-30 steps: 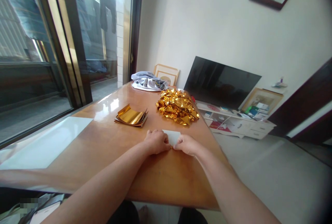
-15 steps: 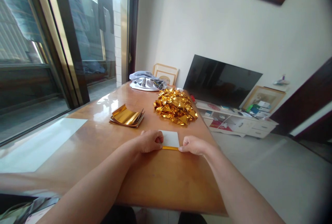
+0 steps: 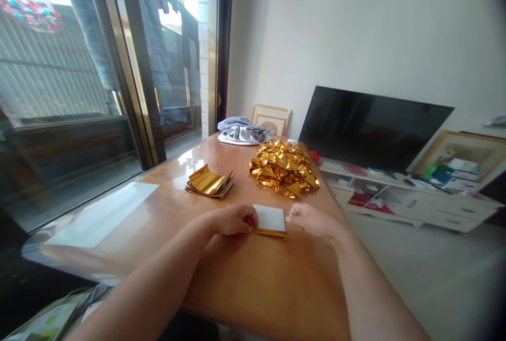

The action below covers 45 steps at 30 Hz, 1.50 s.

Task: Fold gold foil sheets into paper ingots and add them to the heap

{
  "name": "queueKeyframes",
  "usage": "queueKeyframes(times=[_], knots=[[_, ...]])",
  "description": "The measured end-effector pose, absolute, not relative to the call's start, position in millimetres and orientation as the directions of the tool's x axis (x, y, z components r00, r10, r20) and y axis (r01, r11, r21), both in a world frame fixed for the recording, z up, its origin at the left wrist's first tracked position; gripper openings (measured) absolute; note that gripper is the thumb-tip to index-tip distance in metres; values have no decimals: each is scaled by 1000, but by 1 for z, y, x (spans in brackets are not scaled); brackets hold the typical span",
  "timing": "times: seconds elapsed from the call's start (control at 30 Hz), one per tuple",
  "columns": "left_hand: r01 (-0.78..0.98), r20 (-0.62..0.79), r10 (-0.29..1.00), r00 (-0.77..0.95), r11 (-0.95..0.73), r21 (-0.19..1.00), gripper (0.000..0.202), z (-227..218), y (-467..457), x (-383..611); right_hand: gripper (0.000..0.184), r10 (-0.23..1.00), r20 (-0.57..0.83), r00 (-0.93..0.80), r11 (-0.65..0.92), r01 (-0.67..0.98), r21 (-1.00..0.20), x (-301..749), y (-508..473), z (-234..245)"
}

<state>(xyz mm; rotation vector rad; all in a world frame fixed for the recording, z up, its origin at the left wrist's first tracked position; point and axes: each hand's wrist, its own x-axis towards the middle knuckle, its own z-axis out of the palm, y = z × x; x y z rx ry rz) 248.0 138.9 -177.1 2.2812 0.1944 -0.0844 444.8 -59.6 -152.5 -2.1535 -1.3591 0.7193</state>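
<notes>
No legible text, labels, brands, numbers or signs in view.

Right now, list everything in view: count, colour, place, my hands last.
paper sheet: one, white with gold strip, near centre
foil stack: one, gold, left beyond sheet
foil pile: one, gold, right beyond sheet
cloth bundle: one, blue and white, table's far end
table: one, brown, centre
screen: one, black, far wall
cabinet: one, white, below screen
picture frames: two or more, tan, by wall
glass door: one, dark-framed, left
left hand: one, bare, sheet's left edge
right hand: one, bare, right of sheet
</notes>
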Motion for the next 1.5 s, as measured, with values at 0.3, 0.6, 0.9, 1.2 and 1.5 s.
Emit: queueKeyframes(times=[0.3, 0.6, 0.9, 1.2, 1.5], knots=[[186, -147, 117, 982, -716, 673, 32, -169, 137, 250, 19, 969, -164, 182, -245, 666, -705, 432, -54, -164], [288, -182, 243, 953, -526, 801, 32, -157, 141, 243, 7, 951, -204, 232, -302, 561, -771, 422, -57, -155], [80, 2, 594, 804, -110, 991, 54, -157, 109, 252, 27, 873, -69, 483, -125, 84, -989, 410, -53, -158], [-99, -6, 502, 865, 181, 978, 27, -171, 81, 279, 33, 886, 62, 459, 15, 105, -994, 399, -58, -150], [167, -199, 345, 918, 120, 979, 25, -157, 112, 279, 44, 821, 50, 568, -11, 104, -994, 420, -57, -149]])
